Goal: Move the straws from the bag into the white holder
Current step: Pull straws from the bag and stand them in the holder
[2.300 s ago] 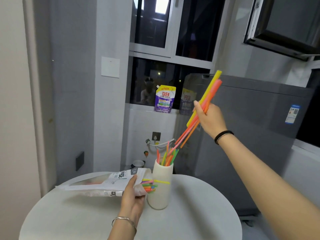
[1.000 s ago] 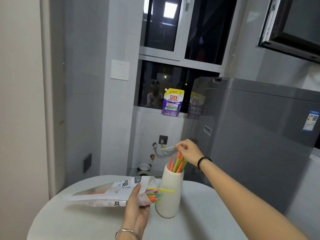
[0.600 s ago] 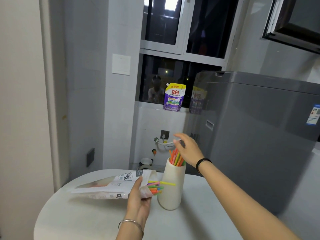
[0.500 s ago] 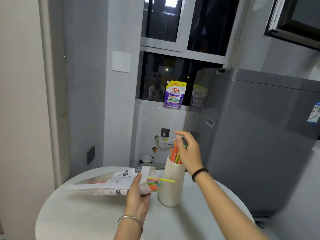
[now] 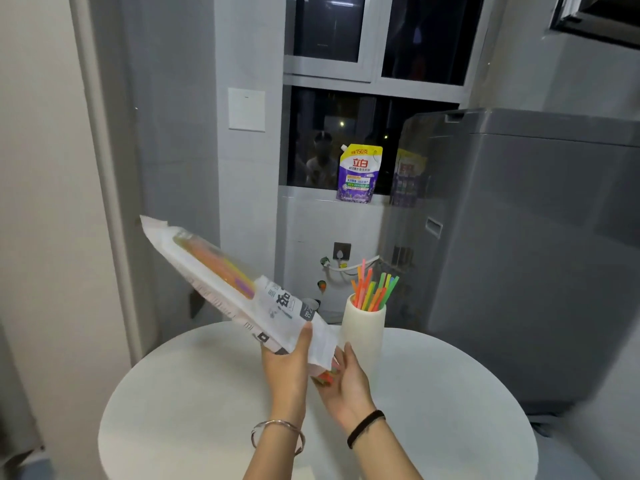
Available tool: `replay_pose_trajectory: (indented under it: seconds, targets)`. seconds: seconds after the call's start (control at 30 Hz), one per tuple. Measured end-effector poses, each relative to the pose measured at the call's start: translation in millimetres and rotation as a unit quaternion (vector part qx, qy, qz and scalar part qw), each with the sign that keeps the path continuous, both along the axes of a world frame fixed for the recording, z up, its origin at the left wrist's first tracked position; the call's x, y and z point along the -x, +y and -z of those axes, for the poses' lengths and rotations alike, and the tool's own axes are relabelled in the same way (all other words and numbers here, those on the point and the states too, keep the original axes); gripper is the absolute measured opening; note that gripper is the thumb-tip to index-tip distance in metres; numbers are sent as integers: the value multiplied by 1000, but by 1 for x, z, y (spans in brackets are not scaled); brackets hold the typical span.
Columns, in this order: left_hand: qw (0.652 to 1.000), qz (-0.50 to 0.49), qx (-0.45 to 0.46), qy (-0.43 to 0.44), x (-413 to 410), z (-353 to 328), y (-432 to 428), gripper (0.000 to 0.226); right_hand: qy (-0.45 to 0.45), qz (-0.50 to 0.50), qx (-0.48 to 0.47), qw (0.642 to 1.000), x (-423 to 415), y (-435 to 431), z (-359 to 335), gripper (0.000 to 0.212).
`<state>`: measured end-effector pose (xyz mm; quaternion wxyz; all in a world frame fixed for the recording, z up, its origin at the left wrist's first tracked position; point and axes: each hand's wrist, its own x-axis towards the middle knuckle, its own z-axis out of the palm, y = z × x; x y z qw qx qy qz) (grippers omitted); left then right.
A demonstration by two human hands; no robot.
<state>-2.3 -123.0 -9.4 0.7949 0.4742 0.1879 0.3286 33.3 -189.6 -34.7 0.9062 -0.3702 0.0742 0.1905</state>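
Note:
My left hand [image 5: 289, 367] grips the white straw bag [image 5: 239, 289] near its open end and holds it tilted, closed end up to the left, mouth down. My right hand [image 5: 343, 382] is cupped palm up under the bag's mouth, fingers apart, where a few coloured straw ends [image 5: 323, 377] poke out against it. Whether the fingers pinch those ends is unclear. The white holder [image 5: 363, 336] stands upright on the round white table [image 5: 450, 410], just right of the hands, with several orange, green and yellow straws [image 5: 374, 289] sticking out of it.
A grey washing machine [image 5: 519, 254] stands close behind the table on the right. A purple detergent pouch [image 5: 360, 173] sits on the window sill. A wall and door frame [image 5: 104, 202] rise at the left.
My left hand has lifted the bag off the table and tipped its mouth downward. My right hand has left the holder's straws and come down under the bag's mouth.

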Motion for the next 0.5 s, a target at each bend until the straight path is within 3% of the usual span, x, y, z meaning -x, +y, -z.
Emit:
replay_pose_trajectory:
  seconds: [0.13, 0.2, 0.33, 0.4, 0.5]
  targets:
    - [1000, -5, 3, -3, -4, 4, -1, 50, -20, 0, 39, 999, 2, 1, 3, 36]
    - [1000, -9, 30, -5, -4, 6, 1, 49, -56, -9, 121, 991, 3, -2, 4, 34]
    - [993, 12, 122, 6, -6, 12, 11, 45, -199, -22, 348, 916, 6, -11, -3, 20]
    - [986, 24, 167, 20, -7, 15, 16, 45, -248, -33, 384, 889, 6, -14, -7, 12]
    - [975, 59, 211, 19, -6, 17, 21, 43, -299, -40, 373, 877, 3, -20, -17, 4]
